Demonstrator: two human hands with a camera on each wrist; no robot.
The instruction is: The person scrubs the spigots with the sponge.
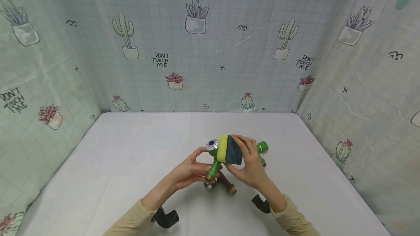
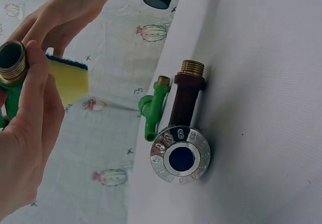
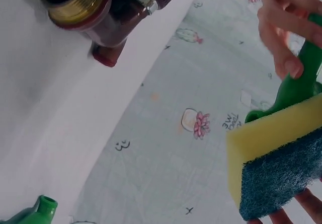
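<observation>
My left hand (image 1: 190,171) grips a green faucet (image 1: 214,168) with a brass-threaded end and a chrome knob with a blue centre, raised over the table. In my right hand (image 1: 252,166) is a yellow sponge (image 1: 223,148) with a dark scouring side, pinched between thumb and fingers. The sponge's yellow face lies against the green faucet in the right wrist view, dark scouring pad (image 3: 282,176) outward. Below the hands, a dark red-brown faucet (image 2: 185,105) with a chrome dial knob lies on the table.
Another green faucet (image 1: 262,148) lies on the white table (image 1: 131,163), behind the right hand. Cactus-printed cloth (image 1: 210,46) walls the table at the back and both sides. Black camera mounts (image 1: 167,218) sit at the wrists.
</observation>
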